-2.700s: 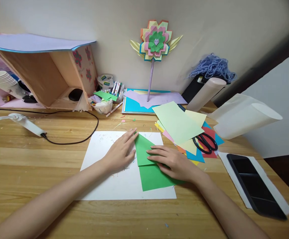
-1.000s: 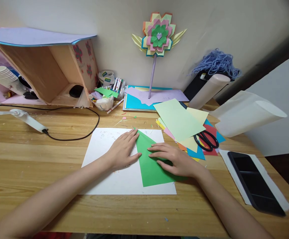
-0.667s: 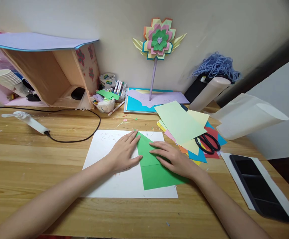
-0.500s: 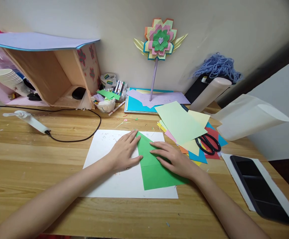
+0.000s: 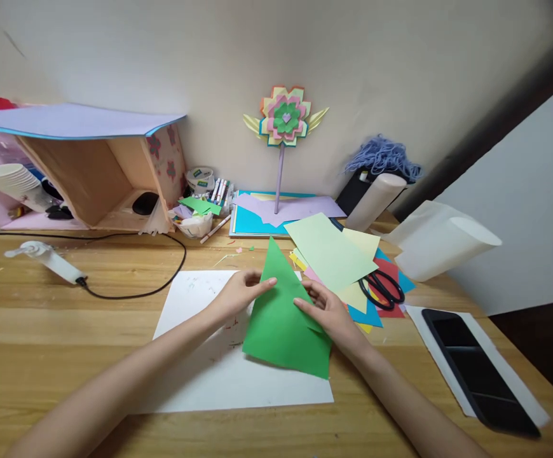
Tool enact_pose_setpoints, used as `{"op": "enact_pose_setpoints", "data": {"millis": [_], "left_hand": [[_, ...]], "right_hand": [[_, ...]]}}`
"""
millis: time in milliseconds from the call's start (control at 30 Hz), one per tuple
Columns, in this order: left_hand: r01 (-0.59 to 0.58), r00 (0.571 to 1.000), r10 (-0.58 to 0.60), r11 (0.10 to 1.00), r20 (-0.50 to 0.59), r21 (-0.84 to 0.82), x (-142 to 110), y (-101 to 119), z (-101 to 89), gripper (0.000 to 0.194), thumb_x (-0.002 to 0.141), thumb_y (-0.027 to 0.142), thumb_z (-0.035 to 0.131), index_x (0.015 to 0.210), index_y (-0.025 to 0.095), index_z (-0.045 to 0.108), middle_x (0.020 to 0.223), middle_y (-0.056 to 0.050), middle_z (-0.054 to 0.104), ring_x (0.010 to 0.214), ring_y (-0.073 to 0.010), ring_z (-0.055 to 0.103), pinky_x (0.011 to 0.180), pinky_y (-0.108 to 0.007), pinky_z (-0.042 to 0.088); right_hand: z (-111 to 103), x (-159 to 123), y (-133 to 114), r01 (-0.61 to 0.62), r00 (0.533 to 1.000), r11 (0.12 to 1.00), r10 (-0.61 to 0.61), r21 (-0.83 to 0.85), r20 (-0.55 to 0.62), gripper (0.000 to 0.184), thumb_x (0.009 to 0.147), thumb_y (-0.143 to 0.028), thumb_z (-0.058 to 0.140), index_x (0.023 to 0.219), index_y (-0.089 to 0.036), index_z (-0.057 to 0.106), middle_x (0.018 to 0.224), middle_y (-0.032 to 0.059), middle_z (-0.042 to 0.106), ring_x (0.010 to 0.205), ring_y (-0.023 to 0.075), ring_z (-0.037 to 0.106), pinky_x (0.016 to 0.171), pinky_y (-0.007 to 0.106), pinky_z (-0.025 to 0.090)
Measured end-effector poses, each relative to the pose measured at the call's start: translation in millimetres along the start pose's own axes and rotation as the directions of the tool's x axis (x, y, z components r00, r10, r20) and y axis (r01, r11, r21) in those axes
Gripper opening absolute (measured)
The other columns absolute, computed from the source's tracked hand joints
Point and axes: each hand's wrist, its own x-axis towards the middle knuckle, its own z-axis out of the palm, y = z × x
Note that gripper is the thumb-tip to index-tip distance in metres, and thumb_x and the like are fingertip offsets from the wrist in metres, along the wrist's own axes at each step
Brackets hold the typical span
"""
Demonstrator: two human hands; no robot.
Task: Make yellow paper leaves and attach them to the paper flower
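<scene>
A folded green sheet of paper (image 5: 283, 334) is held between my two hands, its pointed corner towards the wall. My left hand (image 5: 243, 294) pinches its left edge, thumb on top and fingers behind. At the right edge my right hand (image 5: 331, 315) grips it the same way, near a loose flap. Beneath lies a white sheet (image 5: 195, 375) with small coloured marks. The fingers behind the green paper are partly hidden.
Coloured papers (image 5: 331, 251) and black-handled scissors (image 5: 369, 289) lie right of my hands, near a phone (image 5: 479, 372). A paper flower (image 5: 286, 117) stands behind. Left are a white glue gun (image 5: 50, 261) with its cord and a cardboard box (image 5: 86, 178).
The green paper lay flat under both hands, fingers spread. Now both hands have closed on its edges, and it is lifted and turned. The camera view has tilted up.
</scene>
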Motion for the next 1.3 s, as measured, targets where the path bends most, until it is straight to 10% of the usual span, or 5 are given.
{"op": "enact_pose_setpoints", "data": {"millis": [100,367,1300], "left_hand": [[0.027,0.994,-0.024,0.999,0.106,-0.030,12,23,3.7,0.043,0.071,0.052,0.059,0.087,0.012,0.064,0.085,-0.008,0.068,0.078,-0.0222,0.062,0.067,-0.031,0.048],[-0.163,0.973,0.016,0.753,0.229,0.638,17,60,20.6,0.041,0.062,0.051,0.064,0.049,0.017,0.046,0.049,0.004,0.039,0.048,-0.0100,0.035,0.047,-0.024,0.021],[-0.234,0.968,0.083,0.638,0.236,0.734,19,64,8.8,0.042,0.078,0.051,0.050,0.053,0.018,0.043,0.054,0.003,0.043,0.050,-0.0111,0.035,0.050,-0.026,0.019]], "right_hand": [[1,0,-7,-0.037,0.998,0.987,0.028,0.158,0.057,0.035,0.075,-0.043,0.063,0.098,-0.020,0.056,0.101,0.0070,0.063,0.100,0.0218,0.058,0.088,0.035,0.048],[-19,6,-15,-0.045,0.984,0.964,0.089,0.264,-0.156,0.032,0.073,-0.049,0.063,0.080,-0.018,0.062,0.077,0.0012,0.066,0.072,0.0165,0.061,0.065,0.027,0.049],[-27,8,-7,0.015,0.929,0.939,0.113,0.342,-0.352,0.023,0.067,-0.038,0.071,0.077,-0.018,0.067,0.070,0.0001,0.069,0.061,0.0115,0.063,0.064,0.024,0.054]]}}
